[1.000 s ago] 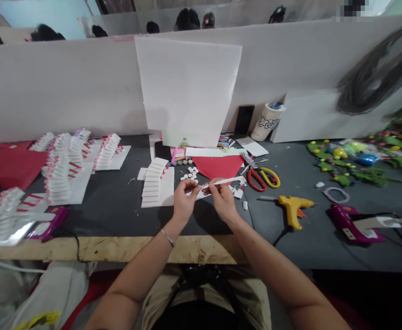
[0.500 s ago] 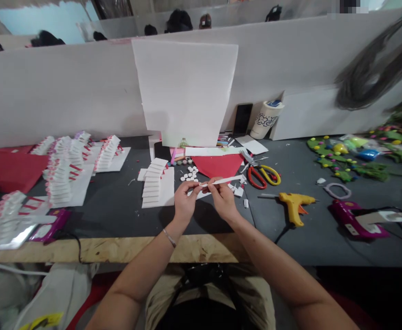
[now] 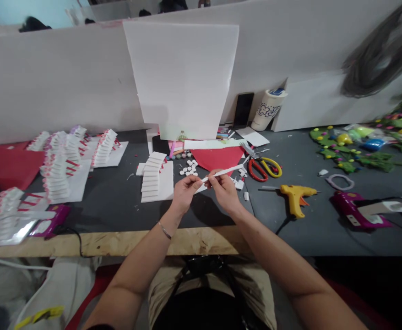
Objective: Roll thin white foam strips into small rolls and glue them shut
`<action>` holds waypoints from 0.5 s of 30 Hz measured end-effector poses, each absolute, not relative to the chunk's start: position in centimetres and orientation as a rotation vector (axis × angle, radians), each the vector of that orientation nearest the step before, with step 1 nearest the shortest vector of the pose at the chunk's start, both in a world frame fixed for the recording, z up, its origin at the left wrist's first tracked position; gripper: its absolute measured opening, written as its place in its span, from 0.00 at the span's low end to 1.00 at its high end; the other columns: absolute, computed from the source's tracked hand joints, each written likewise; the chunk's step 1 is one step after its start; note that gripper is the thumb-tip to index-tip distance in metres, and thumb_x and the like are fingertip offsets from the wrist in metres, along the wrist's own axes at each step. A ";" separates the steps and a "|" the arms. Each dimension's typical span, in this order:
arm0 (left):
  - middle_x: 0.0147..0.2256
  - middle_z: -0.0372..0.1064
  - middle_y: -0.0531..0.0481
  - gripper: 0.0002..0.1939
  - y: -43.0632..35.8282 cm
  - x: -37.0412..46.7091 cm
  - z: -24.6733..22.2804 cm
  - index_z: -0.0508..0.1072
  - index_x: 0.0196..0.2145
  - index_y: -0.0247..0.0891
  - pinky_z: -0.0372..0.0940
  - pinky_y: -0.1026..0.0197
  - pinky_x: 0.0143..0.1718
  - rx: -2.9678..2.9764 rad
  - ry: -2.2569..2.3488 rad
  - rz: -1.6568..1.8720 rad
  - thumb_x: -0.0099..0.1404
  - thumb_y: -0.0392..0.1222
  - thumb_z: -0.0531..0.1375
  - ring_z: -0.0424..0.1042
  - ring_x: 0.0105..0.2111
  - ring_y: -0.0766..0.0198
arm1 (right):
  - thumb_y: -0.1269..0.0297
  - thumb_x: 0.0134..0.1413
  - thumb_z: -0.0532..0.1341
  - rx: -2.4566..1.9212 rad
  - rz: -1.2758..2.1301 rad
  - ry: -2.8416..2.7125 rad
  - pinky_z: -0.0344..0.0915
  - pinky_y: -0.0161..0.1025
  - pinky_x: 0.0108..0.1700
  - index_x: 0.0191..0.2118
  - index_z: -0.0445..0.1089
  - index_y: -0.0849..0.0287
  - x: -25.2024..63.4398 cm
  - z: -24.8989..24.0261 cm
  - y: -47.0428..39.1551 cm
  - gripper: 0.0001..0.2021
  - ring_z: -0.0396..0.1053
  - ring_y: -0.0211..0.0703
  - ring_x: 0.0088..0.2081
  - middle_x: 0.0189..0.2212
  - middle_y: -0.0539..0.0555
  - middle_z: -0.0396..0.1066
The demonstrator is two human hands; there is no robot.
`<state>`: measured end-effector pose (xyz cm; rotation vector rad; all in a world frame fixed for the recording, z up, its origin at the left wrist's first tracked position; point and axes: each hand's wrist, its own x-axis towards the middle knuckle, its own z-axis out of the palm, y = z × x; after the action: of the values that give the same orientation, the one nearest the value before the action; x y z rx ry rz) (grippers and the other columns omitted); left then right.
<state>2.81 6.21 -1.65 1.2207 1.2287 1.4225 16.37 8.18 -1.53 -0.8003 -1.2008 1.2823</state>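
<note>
A narrow white strip (image 3: 229,170) runs between my hands at the middle of the dark table, slanting up to the right. My left hand (image 3: 186,191) pinches its lower left end. My right hand (image 3: 224,190) grips the strip close beside the left fingertips. Left of my hands, a fanned row of white folded pieces (image 3: 152,176) lies on a white card (image 3: 167,182). Small white round pieces (image 3: 189,168) sit just behind my left hand. A red sheet (image 3: 216,159) is behind the strip, and white scraps (image 3: 238,184) lie right of my right hand.
Red-and-yellow-handled scissors (image 3: 265,168) and a yellow glue gun (image 3: 296,199) lie to the right, before a phone (image 3: 243,110) and a cup (image 3: 268,110). Purple power strips (image 3: 358,211) sit near both ends. More fanned white pieces (image 3: 55,176) stand at the left.
The camera view has tilted slightly downward. Both hands still hold the strip near each other, with the fingers shifted a little along it.
</note>
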 end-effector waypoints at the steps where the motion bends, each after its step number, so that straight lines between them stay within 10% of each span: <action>1: 0.26 0.70 0.53 0.19 6.2 2.8 -1.6 0.73 0.26 0.37 0.65 0.62 0.35 1.203 1.204 1.418 0.53 0.57 0.68 0.67 0.28 0.66 | 0.47 0.54 0.62 -0.795 1.273 -1.207 0.65 0.38 0.32 0.34 0.65 0.53 16.4 -1.5 8.1 0.15 0.67 0.38 0.27 0.24 0.48 0.69; 15: 0.24 0.69 0.56 0.19 6.3 3.4 -1.2 0.73 0.25 0.36 0.63 0.64 0.35 0.877 1.071 1.508 0.41 0.48 0.76 0.67 0.27 0.69 | 0.53 0.62 0.57 -0.758 1.102 -1.418 0.68 0.38 0.34 0.36 0.63 0.54 16.9 -2.4 7.8 0.11 0.69 0.38 0.28 0.30 0.51 0.72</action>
<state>3.35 6.34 -1.25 0.8773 1.0706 1.5077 16.88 7.81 -2.38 -0.7581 -1.4180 1.1020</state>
